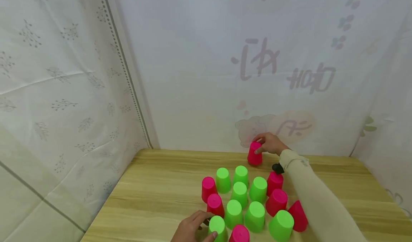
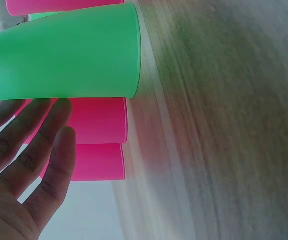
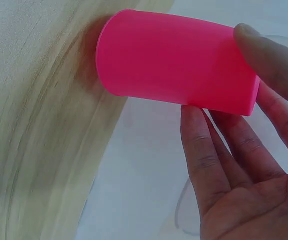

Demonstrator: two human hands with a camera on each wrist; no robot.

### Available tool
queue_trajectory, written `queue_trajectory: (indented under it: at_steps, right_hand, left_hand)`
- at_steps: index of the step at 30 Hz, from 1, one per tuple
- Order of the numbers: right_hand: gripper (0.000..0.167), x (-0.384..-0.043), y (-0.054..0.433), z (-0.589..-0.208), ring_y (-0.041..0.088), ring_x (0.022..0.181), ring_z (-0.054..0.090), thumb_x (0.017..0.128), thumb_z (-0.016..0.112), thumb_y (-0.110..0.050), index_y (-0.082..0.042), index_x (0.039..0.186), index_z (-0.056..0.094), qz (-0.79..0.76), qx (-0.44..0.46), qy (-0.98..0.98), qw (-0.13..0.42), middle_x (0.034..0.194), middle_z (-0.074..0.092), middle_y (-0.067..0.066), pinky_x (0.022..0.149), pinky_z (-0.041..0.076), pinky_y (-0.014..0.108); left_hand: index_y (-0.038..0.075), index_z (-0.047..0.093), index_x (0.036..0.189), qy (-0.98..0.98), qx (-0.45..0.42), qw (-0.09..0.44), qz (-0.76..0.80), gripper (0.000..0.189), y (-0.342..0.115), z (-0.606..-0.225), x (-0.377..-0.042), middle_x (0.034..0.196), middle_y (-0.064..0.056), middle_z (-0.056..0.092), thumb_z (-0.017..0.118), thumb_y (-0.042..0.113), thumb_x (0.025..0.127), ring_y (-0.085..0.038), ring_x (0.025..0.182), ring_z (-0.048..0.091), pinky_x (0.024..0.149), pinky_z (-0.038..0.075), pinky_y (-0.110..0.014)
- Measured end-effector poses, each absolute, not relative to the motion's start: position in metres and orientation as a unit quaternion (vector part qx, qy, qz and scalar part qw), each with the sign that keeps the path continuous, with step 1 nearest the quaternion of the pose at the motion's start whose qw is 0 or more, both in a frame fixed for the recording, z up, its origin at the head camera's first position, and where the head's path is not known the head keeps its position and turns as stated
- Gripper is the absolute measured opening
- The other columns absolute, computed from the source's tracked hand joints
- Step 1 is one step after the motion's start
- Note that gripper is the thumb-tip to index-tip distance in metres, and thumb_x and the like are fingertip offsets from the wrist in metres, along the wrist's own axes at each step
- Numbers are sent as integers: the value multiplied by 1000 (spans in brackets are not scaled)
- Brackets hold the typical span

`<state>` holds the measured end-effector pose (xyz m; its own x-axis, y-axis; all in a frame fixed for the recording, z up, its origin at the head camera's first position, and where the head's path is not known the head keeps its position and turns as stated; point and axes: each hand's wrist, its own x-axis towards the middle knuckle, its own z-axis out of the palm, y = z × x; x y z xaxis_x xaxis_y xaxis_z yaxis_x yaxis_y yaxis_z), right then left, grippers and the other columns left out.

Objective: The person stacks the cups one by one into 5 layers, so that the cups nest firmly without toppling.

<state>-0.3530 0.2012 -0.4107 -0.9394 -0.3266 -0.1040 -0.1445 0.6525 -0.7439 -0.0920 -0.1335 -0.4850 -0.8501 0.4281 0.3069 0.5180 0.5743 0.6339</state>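
At the table's back edge my right hand (image 1: 271,144) pinches an upside-down pink cup (image 1: 254,157) near its narrow closed end. In the right wrist view, the thumb lies on one side of this cup (image 3: 168,57) and the fingertips on the other, its rim close to the wood. At the near side, my left hand (image 1: 190,228) holds a green cup (image 1: 217,227), thumb and fingers on opposite sides. Up close in the left wrist view, the green cup (image 2: 69,55) stands before two pink cups, the nearer pink cup (image 2: 99,120) partly hidden.
Several upside-down green cups (image 1: 239,195) stand grouped between the hands. Pink cups flank them, with one pink cup (image 1: 209,189) on the left and another pink cup (image 1: 277,202) beside my right sleeve (image 1: 317,192). A printed cloth (image 1: 199,91) hangs behind the wooden table (image 1: 154,192).
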Motion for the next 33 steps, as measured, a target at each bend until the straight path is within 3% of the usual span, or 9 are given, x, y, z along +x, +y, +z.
queue_trajectory:
  at_steps: [10, 23, 33]
  right_hand:
    - [42, -356, 195, -415, 41, 111, 63, 77, 80, -3, 2, 116, 67, -364, -124, 918, 94, 120, 67, 26, 80, 61, 39]
    - [42, -360, 180, -421, 38, 107, 61, 76, 81, -3, 1, 116, 67, -343, -124, 927, 82, 117, 67, 23, 76, 60, 37]
    - [43, -357, 177, -422, 41, 112, 61, 80, 78, -2, 1, 121, 66, -343, -115, 928, 92, 122, 65, 25, 81, 61, 42]
  left_hand:
    - [16, 66, 117, -891, -261, 63, -366, 34, -131, -485, -93, 103, 9, 69, 69, 41, 94, -2, 87, 65, 67, 55, -18]
    - [17, 66, 118, -891, -271, 81, -355, 33, -132, -486, -92, 104, 10, 69, 68, 41, 95, -1, 88, 65, 68, 54, -17]
    - [17, 63, 122, -891, -259, 40, -370, 41, -133, -485, -90, 106, 8, 68, 70, 44, 93, -3, 92, 65, 71, 55, -20]
